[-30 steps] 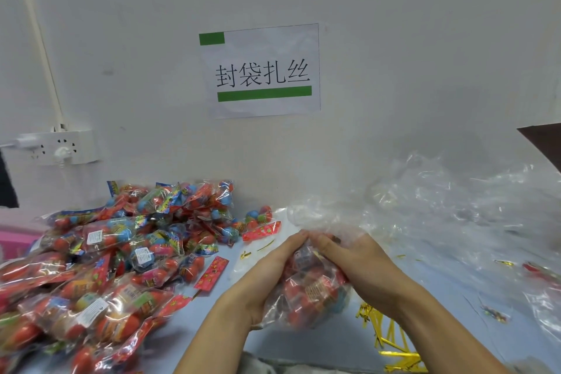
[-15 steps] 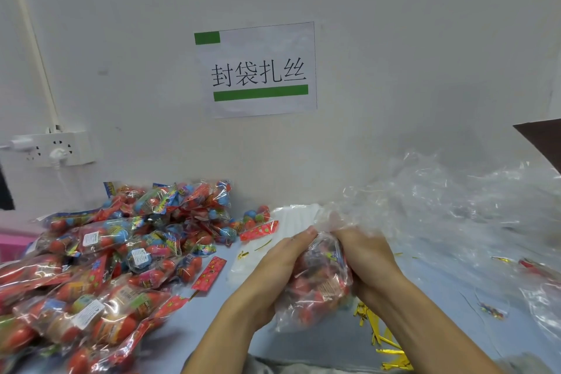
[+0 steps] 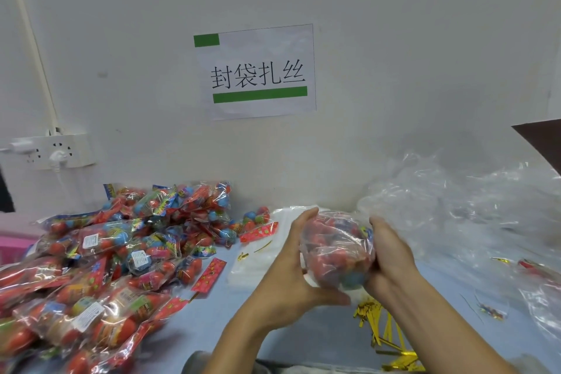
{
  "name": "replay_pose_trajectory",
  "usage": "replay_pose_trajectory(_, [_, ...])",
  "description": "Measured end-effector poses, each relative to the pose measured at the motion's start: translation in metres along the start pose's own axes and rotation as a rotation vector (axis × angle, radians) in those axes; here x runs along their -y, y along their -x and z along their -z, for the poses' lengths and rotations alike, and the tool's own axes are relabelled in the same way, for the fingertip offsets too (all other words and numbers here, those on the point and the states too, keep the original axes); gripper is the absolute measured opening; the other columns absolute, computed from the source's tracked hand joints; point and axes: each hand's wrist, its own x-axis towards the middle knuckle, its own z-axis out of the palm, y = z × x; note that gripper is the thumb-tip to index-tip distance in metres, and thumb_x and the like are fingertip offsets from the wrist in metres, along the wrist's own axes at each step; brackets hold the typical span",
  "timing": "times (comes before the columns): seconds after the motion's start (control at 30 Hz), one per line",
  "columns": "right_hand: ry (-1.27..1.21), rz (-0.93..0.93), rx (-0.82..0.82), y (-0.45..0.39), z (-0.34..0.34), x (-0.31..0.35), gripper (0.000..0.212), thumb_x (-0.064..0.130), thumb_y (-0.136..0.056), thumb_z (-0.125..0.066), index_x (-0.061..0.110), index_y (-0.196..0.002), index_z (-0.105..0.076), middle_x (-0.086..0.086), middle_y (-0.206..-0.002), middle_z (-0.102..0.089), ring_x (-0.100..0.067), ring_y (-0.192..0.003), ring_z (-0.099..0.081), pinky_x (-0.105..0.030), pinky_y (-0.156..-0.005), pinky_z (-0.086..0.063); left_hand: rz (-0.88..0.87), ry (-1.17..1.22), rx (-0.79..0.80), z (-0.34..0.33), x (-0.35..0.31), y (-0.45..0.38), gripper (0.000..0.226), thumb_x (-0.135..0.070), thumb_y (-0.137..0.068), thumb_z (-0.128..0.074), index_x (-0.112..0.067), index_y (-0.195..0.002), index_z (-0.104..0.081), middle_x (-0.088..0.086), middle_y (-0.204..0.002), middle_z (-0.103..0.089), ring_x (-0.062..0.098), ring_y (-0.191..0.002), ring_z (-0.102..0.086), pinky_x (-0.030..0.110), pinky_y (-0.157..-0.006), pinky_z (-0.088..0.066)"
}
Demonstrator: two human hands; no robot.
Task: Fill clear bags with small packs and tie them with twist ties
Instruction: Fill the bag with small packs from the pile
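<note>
Cupped between the left hand [image 3: 285, 276] and right hand [image 3: 387, 258] above the table, a filled clear bag [image 3: 337, 249] is seen untied, twist ties [image 3: 379, 322] below, many small packs [image 3: 115, 252] unbagged.

The small packs [image 3: 100, 255] left of the held bag [image 3: 337, 249] are mostly red, with blue and yellow patches and white labels. The held bag is clear, showing red and blue inside. The twist ties [image 3: 385, 331] below it are shiny gold. The surface [image 3: 212, 325] is pale blue. The sign [image 3: 258, 70] above has black characters and green bars on white.
</note>
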Motion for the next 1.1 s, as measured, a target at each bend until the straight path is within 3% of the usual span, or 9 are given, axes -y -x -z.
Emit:
replay_pose_trajectory(0.07, [0.024, 0.011, 0.038, 0.003, -0.003, -0.002, 0.022, 0.014, -0.092, -0.053, 0.004, -0.107, -0.065, -0.019, -0.102, -0.063, -0.035, -0.094, -0.064, -0.058, -0.099, -0.052, -0.010, 0.011, -0.105, 0.002, -0.006, -0.001, 0.103, -0.018, -0.055, -0.097, -0.049, -0.135, -0.041, -0.021, -0.124, -0.062, 0.008, -0.108, -0.066, 0.025, -0.083, -0.057])
replay_pose_trajectory(0.27, [0.395, 0.332, -0.002, 0.004, -0.008, -0.003, 0.013, 0.013, -0.088, -0.062, 0.006, -0.082, -0.071, -0.006, -0.073, -0.067, -0.025, -0.069, -0.062, -0.028, -0.056, -0.044, 0.116, 0.147, -0.222, 0.011, -0.009, 0.001, 0.068, -0.056, -0.065, -0.076, -0.018, -0.119, -0.062, 0.003, -0.109, -0.074, 0.020, -0.103, -0.070, 0.030, -0.084, -0.057])
replay_pose_trajectory(0.43, [0.670, 0.449, 0.166, 0.014, -0.005, 0.000, 0.023, 0.001, -0.088, -0.054, 0.001, -0.070, -0.069, -0.011, -0.062, -0.064, -0.018, -0.061, -0.055, -0.025, -0.053, -0.042, 0.283, 0.372, -0.193, 0.012, -0.006, -0.001, 0.054, -0.066, -0.076, -0.058, -0.033, -0.116, -0.073, 0.002, -0.121, -0.072, 0.022, -0.114, -0.067, 0.049, -0.104, -0.047])
replay_pose_trajectory(0.57, [0.785, 0.418, 0.323, 0.020, -0.001, 0.002, 0.057, -0.004, -0.088, -0.051, 0.024, -0.039, -0.062, 0.012, -0.039, -0.049, -0.002, -0.037, -0.043, -0.015, -0.040, -0.034, 0.343, 0.464, -0.210, 0.013, -0.004, -0.004, 0.043, -0.068, -0.090, -0.048, -0.042, -0.115, -0.071, 0.003, -0.123, -0.071, 0.025, -0.117, -0.066, 0.055, -0.107, -0.045])
replay_pose_trajectory(0.7, [0.750, 0.438, 0.485, 0.026, -0.004, 0.002, 0.036, -0.004, -0.090, -0.056, 0.019, -0.072, -0.076, 0.006, -0.062, -0.066, -0.004, -0.053, -0.057, -0.017, -0.047, -0.042, 0.440, 0.530, -0.304, 0.016, 0.000, -0.007, 0.061, -0.069, -0.091, -0.041, -0.024, -0.119, -0.073, 0.011, -0.117, -0.072, 0.029, -0.110, -0.069, 0.049, -0.103, -0.049])
replay_pose_trajectory(0.83, [0.630, 0.405, 0.305, 0.021, -0.008, -0.005, 0.028, -0.005, -0.087, -0.051, 0.004, -0.068, -0.069, 0.000, -0.059, -0.062, -0.008, -0.049, -0.056, -0.020, -0.046, -0.046, 0.500, 0.504, -0.318, 0.014, 0.003, -0.008, 0.077, -0.077, -0.090, -0.025, -0.023, -0.120, -0.072, 0.010, -0.115, -0.073, 0.029, -0.108, -0.070, 0.050, -0.102, -0.049])
replay_pose_trajectory(0.93, [0.516, 0.350, 0.130, 0.015, -0.008, -0.009, 0.035, -0.001, -0.087, -0.050, 0.013, -0.056, -0.059, 0.003, -0.049, -0.055, -0.011, -0.044, -0.054, -0.020, -0.044, -0.045, 0.520, 0.361, -0.293, 0.009, 0.004, -0.009, 0.079, -0.079, -0.088, -0.016, -0.031, -0.121, -0.068, 0.003, -0.108, -0.076, 0.022, -0.098, -0.073, 0.043, -0.088, -0.057])
replay_pose_trajectory(1.0, [0.397, 0.308, 0.056, 0.012, -0.006, -0.008, 0.026, 0.006, -0.091, -0.054, 0.011, -0.067, -0.063, 0.001, -0.054, -0.062, -0.012, -0.046, -0.059, -0.021, -0.045, -0.047, 0.442, 0.290, -0.305, 0.008, 0.002, -0.009, 0.062, -0.075, -0.090, -0.026, -0.040, -0.131, -0.057, 0.001, -0.113, -0.074, 0.020, -0.093, -0.074, 0.040, -0.076, -0.060])
replay_pose_trajectory(1.1, [0.256, 0.256, -0.036, 0.008, -0.005, -0.004, 0.021, 0.011, -0.096, -0.054, 0.007, -0.080, -0.065, -0.011, -0.074, -0.066, -0.025, -0.062, -0.063, -0.030, -0.055, -0.052, 0.253, 0.353, -0.206, 0.012, -0.004, -0.005, 0.058, -0.073, -0.079, -0.062, -0.060, -0.133, -0.044, -0.013, -0.135, -0.059, 0.014, -0.109, -0.069, 0.041, -0.084, -0.060])
